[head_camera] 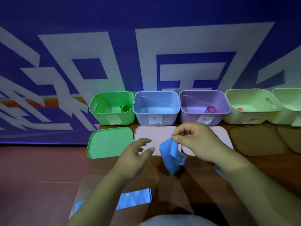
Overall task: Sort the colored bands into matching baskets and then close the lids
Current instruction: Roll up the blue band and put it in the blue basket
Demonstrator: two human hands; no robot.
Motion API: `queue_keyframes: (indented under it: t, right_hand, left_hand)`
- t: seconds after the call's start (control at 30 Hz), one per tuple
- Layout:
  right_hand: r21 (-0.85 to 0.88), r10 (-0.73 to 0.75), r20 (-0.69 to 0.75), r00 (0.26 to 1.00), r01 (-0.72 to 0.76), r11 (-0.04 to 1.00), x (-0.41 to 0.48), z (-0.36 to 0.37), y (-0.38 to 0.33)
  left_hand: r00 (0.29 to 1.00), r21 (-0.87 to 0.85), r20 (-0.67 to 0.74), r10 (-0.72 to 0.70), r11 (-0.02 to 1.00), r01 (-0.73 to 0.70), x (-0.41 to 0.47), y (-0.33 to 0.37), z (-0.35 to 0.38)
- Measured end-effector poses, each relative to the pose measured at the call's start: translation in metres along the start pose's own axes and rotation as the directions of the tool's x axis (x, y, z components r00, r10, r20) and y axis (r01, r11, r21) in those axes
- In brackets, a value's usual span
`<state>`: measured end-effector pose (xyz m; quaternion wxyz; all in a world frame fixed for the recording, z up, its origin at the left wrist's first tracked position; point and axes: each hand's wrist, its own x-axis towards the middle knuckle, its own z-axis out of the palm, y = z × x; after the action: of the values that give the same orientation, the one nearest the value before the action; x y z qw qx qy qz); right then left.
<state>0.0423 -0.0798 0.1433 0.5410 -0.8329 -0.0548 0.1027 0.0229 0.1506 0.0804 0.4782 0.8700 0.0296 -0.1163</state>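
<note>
**Behind and under the work**

I see a big blue banner (146,12) across the far side, filling the top of my view. It has huge white shapes (171,44) on it, like parts of giant letters. On the left, an orange and red stripe (48,102) runs across it. Near me is a brown wooden table (200,193). Left of the table lies a reddish-brown floor (32,173).

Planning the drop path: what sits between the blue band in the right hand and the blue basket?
In the head view, only a pale pink lid lies flat between the blue band, pinched by the right hand, and the blue basket.
</note>
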Motion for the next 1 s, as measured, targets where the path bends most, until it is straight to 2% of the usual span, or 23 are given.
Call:
queue_keyframes:
  t: [0.07,0.17,0.23,0.4,0.57,0.73,0.83,1.0]
  right_hand:
    - [-0.050,-0.002,-0.007,1.000,0.001,0.999,0.000,-0.005,-0.002]
    - [-0.085,-0.012,-0.001,1.000,0.012,0.996,-0.002,-0.014,-0.007]
    - [-0.081,-0.033,0.000,0.999,0.033,0.996,-0.005,-0.022,-0.012]
    - [-0.107,-0.071,-0.041,0.997,0.067,0.992,-0.014,-0.041,-0.020]
    - [0.051,-0.037,-0.117,0.992,0.043,0.998,-0.018,-0.044,-0.024]
    - [0.213,-0.025,-0.115,0.993,0.049,0.976,-0.017,-0.040,-0.026]
    - [0.222,-0.029,-0.110,0.994,0.053,0.974,-0.016,-0.038,-0.028]
    - [0.227,-0.053,-0.231,0.972,0.106,0.968,-0.013,-0.034,-0.033]
  left_hand:
    - [0.994,-0.206,0.067,0.085,0.976,-0.070,-0.001,0.012,0.009]
    - [0.975,-0.293,0.133,0.176,0.947,-0.131,0.002,0.031,0.020]
    - [0.967,-0.331,0.113,0.226,0.927,-0.178,0.006,0.045,0.022]
    - [0.951,-0.392,0.099,0.292,0.890,-0.233,0.016,0.067,0.013]
    - [0.949,-0.488,0.031,0.314,0.833,-0.260,0.020,0.084,0.000]
    - [0.943,-0.491,0.001,0.332,0.822,-0.289,0.020,0.093,-0.009]
    - [0.943,-0.501,-0.033,0.332,0.810,-0.303,0.019,0.097,-0.012]
    - [0.946,-0.511,0.000,0.325,0.813,-0.279,0.020,0.098,-0.018]
